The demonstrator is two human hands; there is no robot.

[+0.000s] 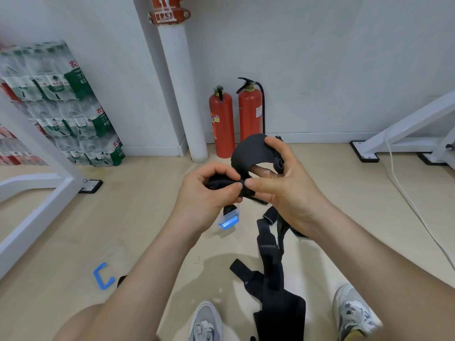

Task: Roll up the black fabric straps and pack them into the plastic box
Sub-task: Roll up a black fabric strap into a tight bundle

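Both hands hold one black fabric strap in the air above the floor. My left hand pinches its rolled end, and my right hand grips the arched part that curves up over my fingers. The rest of the strap hangs down under my right wrist. More black straps lie loose on the floor between my shoes. The clear plastic box, with a blue clip on its side, sits on the floor below my left hand, mostly hidden; something black shows inside it.
A blue U-shaped clip lies on the floor at left. Two red fire extinguishers stand by a white pipe at the wall. Stacked water-bottle packs and white table legs are left; a white cable runs along the right.
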